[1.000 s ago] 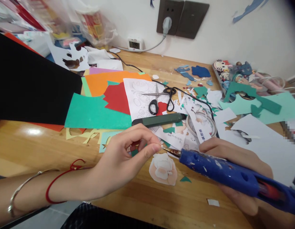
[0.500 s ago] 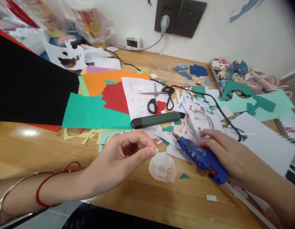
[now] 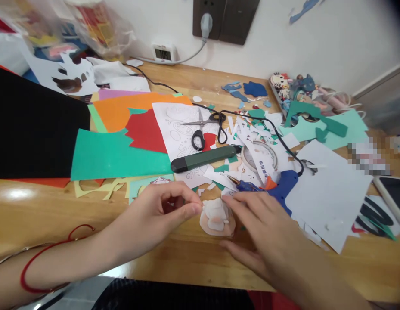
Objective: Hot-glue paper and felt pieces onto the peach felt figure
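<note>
My left hand (image 3: 161, 217) pinches thumb and forefinger at the left edge of a pink and white foam cut-out (image 3: 216, 217) lying on the wooden table (image 3: 193, 258); what it pinches is too small to name. My right hand (image 3: 261, 232) rests over the cut-out's right side with fingers spread flat, holding nothing. The blue glue gun (image 3: 277, 186) lies on the table just behind my right hand, nozzle pointing left.
Green, red, orange and black foam sheets (image 3: 119, 157) cover the left of the table. Scissors (image 3: 203, 129), a dark green pen-shaped tool (image 3: 206, 158), a tape roll (image 3: 261, 157), white paper (image 3: 329, 193), scraps and a phone (image 3: 392, 198) lie behind and right.
My right hand has set the glue gun down on the table and come back to the cut-out, fingers flat. My left hand has lowered its pinch to the cut-out's edge.
</note>
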Demonstrator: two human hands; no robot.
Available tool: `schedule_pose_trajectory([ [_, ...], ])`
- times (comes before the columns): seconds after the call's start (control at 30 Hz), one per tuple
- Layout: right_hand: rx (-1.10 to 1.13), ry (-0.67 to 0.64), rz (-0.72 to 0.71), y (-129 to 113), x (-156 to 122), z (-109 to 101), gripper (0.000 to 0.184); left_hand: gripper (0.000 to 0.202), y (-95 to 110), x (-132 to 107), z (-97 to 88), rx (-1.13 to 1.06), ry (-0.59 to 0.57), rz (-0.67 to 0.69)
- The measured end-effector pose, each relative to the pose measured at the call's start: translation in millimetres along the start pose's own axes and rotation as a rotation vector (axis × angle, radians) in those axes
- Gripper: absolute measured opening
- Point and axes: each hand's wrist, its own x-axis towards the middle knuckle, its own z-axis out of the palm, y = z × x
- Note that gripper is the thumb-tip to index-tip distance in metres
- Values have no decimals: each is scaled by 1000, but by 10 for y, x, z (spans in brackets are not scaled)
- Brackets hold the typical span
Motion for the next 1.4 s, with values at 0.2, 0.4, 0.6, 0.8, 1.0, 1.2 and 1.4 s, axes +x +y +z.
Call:
schedule_pose_trajectory([
  [0.2, 137, 49, 129, -155, -51, 238, 38, 18, -97, -13, 58, 214, -80, -14],
  [0.4, 246, 2, 219, -155, -45, 240, 51, 15, -112, -39, 118, 283, -83, 53],
  [0.6, 352, -20, 256, -181, 18, 233, 39, 14, -156, -39, 141, 397, -42, 159],
  [0.8, 537, -12, 353, -226, 17, 273, 48, 13, -172, -48, 142, 431, -55, 194],
  [1.0, 1002, 15, 415, -253, 31, 267, 45, 13, -163, -58, 122, 430, -17, 220],
  [1.2, 1161, 58, 449, -218, 63, 257, 39, 13, -160, -35, 111, 424, 37, 229],
  [1.4, 1188, 77, 486, -214, 41, 270, 37, 13, -157, -13, 117, 443, 68, 229],
])
